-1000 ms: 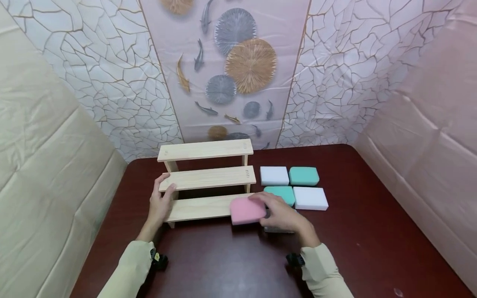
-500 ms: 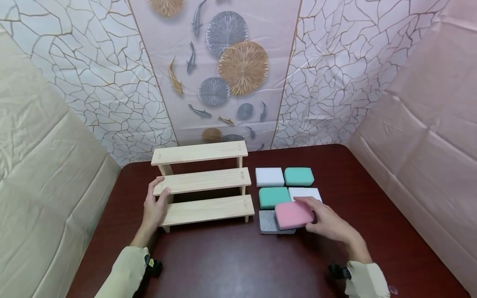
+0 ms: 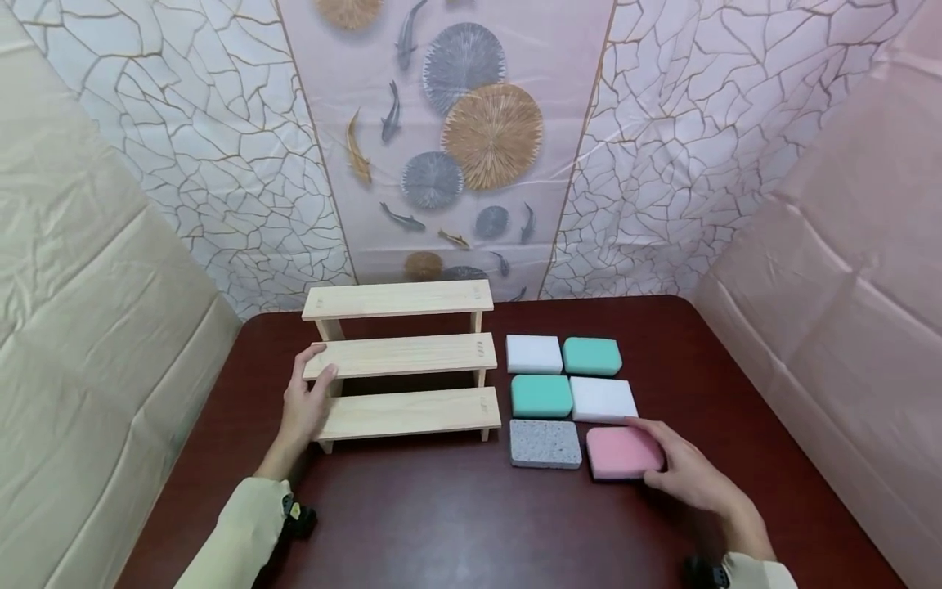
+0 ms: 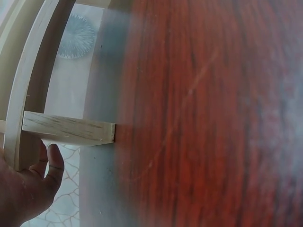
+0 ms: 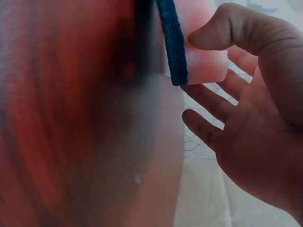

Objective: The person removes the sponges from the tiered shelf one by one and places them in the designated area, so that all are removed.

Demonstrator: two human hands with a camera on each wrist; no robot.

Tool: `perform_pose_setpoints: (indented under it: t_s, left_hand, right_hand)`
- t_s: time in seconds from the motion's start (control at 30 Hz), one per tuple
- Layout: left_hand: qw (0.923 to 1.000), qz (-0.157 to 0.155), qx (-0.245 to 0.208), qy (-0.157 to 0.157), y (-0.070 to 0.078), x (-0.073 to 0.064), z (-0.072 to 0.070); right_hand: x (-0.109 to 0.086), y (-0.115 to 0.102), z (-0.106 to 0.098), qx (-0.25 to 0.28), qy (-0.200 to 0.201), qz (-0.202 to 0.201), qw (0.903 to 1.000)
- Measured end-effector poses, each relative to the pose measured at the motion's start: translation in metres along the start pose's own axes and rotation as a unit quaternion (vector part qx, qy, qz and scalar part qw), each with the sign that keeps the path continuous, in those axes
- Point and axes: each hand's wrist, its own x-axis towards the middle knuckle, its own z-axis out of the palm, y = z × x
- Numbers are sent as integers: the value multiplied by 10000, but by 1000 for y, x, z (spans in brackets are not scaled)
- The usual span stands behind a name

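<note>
At the right front of the sponge group, my right hand point(image 3: 692, 473) holds a pink sponge point(image 3: 624, 452) by its right end. The right wrist view shows the thumb against the pink foam point(image 5: 201, 59) and a dark scouring layer point(image 5: 173, 45) on its underside. Whether the sponge touches the table cannot be told. My left hand point(image 3: 303, 409) grips the left end of the middle board on a three-tier wooden stand point(image 3: 401, 357). In the left wrist view, curled fingers show beside the stand's leg point(image 4: 68, 128).
Left of the pink sponge lies a grey speckled block point(image 3: 545, 444). Behind are two green sponges point(image 3: 541, 396) and two white blocks point(image 3: 603, 399), laid in pairs. All rest on a dark red table point(image 3: 441, 507). A patterned cloth point(image 3: 486, 237) hangs behind.
My right hand has carried the pink sponge rightward from the stand's lowest board, across the grey block, to the spot beside it. The left hand keeps its grip on the stand.
</note>
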Motion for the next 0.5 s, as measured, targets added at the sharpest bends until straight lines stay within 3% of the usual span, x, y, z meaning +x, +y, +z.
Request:
perform_pose_setpoints:
  t_s: [0.33,0.5]
  left_hand:
    - [9999,114,-41,40,1,0,-1]
    - [9999,113,-58,-3,2,-2,-2]
  right_hand:
    - [7,9,15,-88,-37,200,9998]
    - [8,9,16,-260,74,-37,9996]
